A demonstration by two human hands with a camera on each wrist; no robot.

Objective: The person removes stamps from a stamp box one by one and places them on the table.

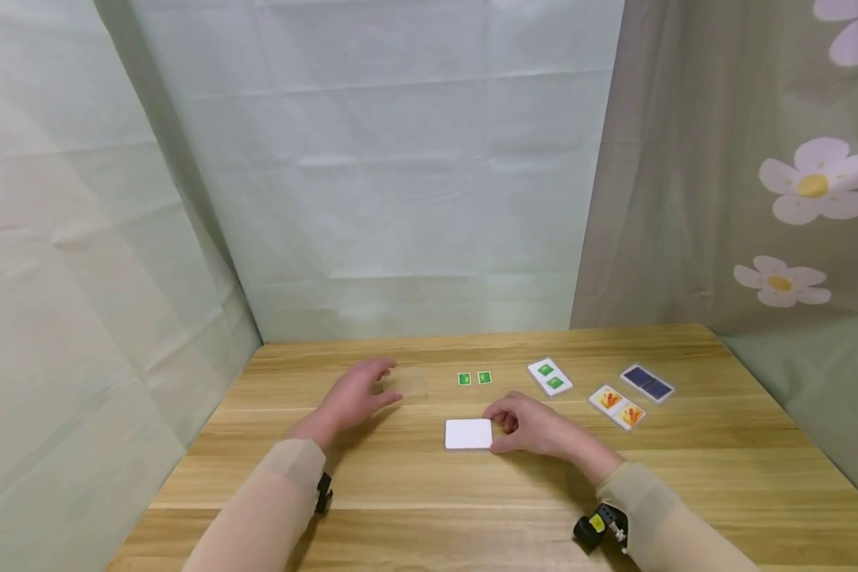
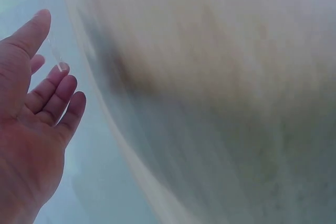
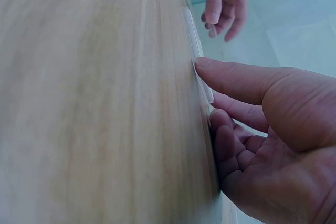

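The right hand (image 1: 536, 425) grips the white card (image 1: 468, 434) by its right end, thumb at the near corner and fingertips at the far corner, probably because a hold on the rim leaves the face uncovered. The left hand (image 1: 353, 395) pinches a clear plastic sheet (image 1: 412, 385) between thumb and fingers, with a narrow gap only as wide as the sheet; holding it by the edges likely spares it from smudges. Beyond them on the wooden tabletop (image 1: 400, 524), 2 small green tiles (image 1: 465, 379) sit side by side, apart from each other, seemingly so both can be seen. To the right, the green-picture card (image 1: 550, 376), the orange-picture card (image 1: 617, 407) and the dark blue card (image 1: 647, 383) lie well spread, perhaps so that none hides another.

The white card is in front of the person, near the middle: a plain rectangle with rounded corners and a thin pale rim. Whether it touches the tabletop, I cannot tell. The clear sheet is so transparent that the wood grain shows through.
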